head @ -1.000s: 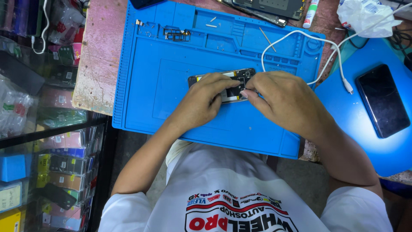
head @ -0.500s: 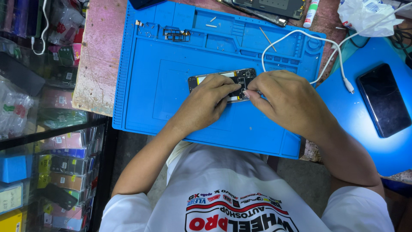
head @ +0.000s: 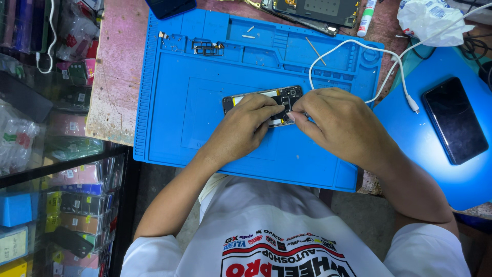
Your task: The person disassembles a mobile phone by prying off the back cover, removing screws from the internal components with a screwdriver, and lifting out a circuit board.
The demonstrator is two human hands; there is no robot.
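An opened phone [head: 264, 99] with its insides exposed lies in the middle of a blue repair mat [head: 205, 72]. My left hand [head: 241, 128] rests on the phone's lower edge, fingers pressing it down. My right hand [head: 341, 125] meets it from the right, thumb and forefinger pinched at the phone's right end on something too small to make out. Much of the phone is hidden under both hands.
Small metal parts [head: 207, 48] and screws lie in the mat's top trays. A white cable [head: 389, 66] loops over the mat's right side. A dark phone [head: 453, 120] lies on a blue pad at right. Another opened device [head: 312, 9], a white tube [head: 366, 18] and a plastic bag [head: 425, 20] sit at the top.
Both hands have shifted only slightly on the phone; my left fingers have crept a little further over it. Nothing else has moved.
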